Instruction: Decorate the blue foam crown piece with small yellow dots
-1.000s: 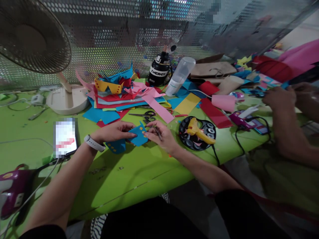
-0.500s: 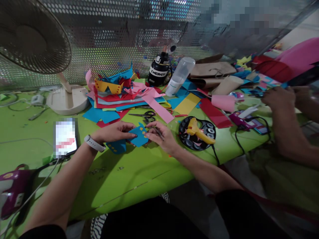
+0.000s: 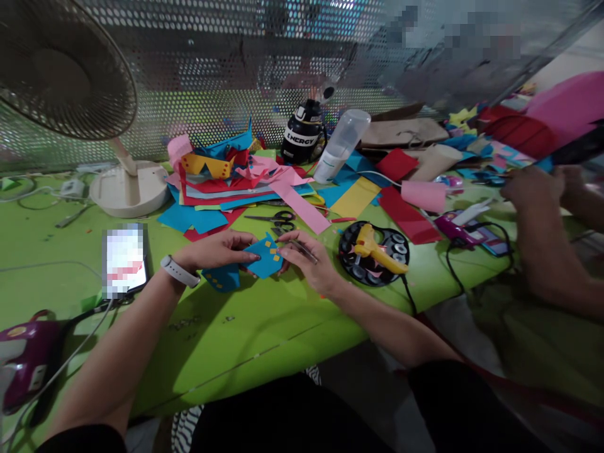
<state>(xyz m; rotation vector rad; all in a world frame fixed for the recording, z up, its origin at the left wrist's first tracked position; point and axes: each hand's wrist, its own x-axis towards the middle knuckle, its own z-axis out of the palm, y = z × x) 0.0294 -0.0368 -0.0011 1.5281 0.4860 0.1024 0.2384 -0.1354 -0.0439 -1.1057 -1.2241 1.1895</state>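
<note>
A blue paper piece [image 3: 262, 262] with small yellow squares is pinched in my left hand [image 3: 218, 249], thumb on top. Its other blue part, also dotted yellow, hangs below that hand. My right hand [image 3: 306, 257] is at the right edge of the paper, fingers closed round a thin metal tool [image 3: 306, 250], perhaps tweezers. Dark scissors [image 3: 278, 218] lie just behind the hands. To the right, a yellow glue gun [image 3: 377, 251] rests on a round black tray [image 3: 349, 267].
Paper sheets [image 3: 212, 196] pile up behind, near a black bottle [image 3: 301, 135] and a clear bottle [image 3: 342, 141]. A fan [image 3: 129, 192] and a phone [image 3: 124, 259] are left. Another person's hands [image 3: 533, 192] work at the right.
My right hand has shifted slightly right, and more yellow squares show on the blue paper. A pink paper roll at the back left and a red sheet behind the pink roll at right look different.
</note>
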